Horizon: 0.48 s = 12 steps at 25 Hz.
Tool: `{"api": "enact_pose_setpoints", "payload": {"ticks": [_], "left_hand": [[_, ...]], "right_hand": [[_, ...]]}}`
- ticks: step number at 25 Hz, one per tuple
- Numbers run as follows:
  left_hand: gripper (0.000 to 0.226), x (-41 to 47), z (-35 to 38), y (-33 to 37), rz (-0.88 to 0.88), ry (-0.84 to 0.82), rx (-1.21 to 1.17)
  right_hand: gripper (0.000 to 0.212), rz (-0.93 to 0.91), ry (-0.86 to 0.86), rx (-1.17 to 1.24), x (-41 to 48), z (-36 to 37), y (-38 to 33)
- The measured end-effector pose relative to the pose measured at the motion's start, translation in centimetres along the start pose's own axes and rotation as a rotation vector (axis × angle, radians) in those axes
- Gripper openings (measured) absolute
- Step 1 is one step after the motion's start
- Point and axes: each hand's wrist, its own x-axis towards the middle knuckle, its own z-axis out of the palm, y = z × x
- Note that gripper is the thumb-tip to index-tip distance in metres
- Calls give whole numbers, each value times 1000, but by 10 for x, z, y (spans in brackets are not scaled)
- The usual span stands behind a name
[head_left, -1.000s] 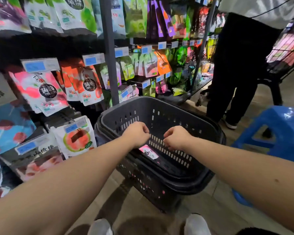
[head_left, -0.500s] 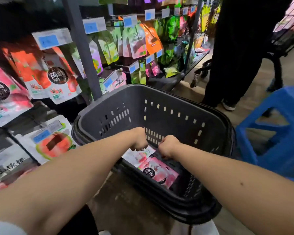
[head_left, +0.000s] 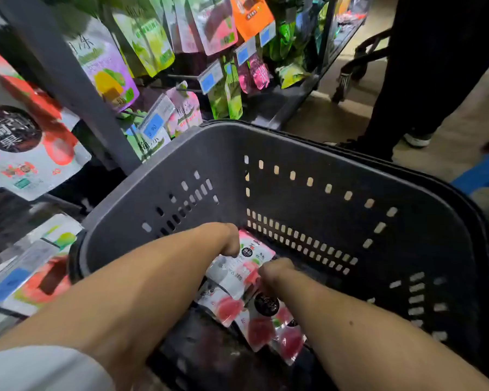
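Change over the last second: your two hands have gone from fists at rim height to the floor of the grey shopping basket [head_left: 226,159]. The view has tipped down with them, so you're leaning in.

- Left hand [head_left: 228,240]: fingers curled over the upper-left corner of the top pouch [head_left: 242,270], a white-and-pink snack pack. It is gripping the pack.
- Right hand [head_left: 274,270]: knuckles up against the right edge of the same pouch, fingertips tucked under and hidden. Can't tell if it's pinching or just resting there.
- Top pouch: lies tilted on the other snack pouches [head_left: 261,323]. These are overlapped on the basket floor, close to the near wall and between your forearms.
- A second ago only one pouch showed under your hands. Now at least three or four are in view, all inside the basket.

My read: the drop is basically done, because the load sits on the floor and isn't hanging from your grip. What's left is letting go of the top pouch and pulling both hands out. Lift straight up so you don't drag the pile along.

Surroundings: the shelf post [head_left: 68,80] and hanging packs are just left of the basket. A bystander's legs [head_left: 424,66] and a blue stool [head_left: 480,173] are on the right.
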Motion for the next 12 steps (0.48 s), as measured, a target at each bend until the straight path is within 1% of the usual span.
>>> {"api": "enact_pose_setpoints", "payload": {"ticks": [1,2,4,5,7,8,10,12], "left_hand": [[24,15,4,-1,-14,-38,51],[27,29,11,-1,-2,-56,60],[33,51,23,-3,-7,-105,82],[34,61,30,-5,-30,-119,46],[35,78,47,-12,-42,-119,-3],[37,82,54,-15,-66,-108,-66],[40,90,65,-17,-100,-47,-212],[48,91,73,-15,-118,-21,-254]], "right_hand": [[8,43,-21,52,10,5,5],[6,72,-27,109,25,12,13],[8,159,17,183,37,25,18],[17,193,50,215,44,33,21],[43,232,109,284,48,43,23],[47,233,105,310,51,46,25],[46,240,90,306,56,50,27],[43,251,82,301,57,52,29]]}}
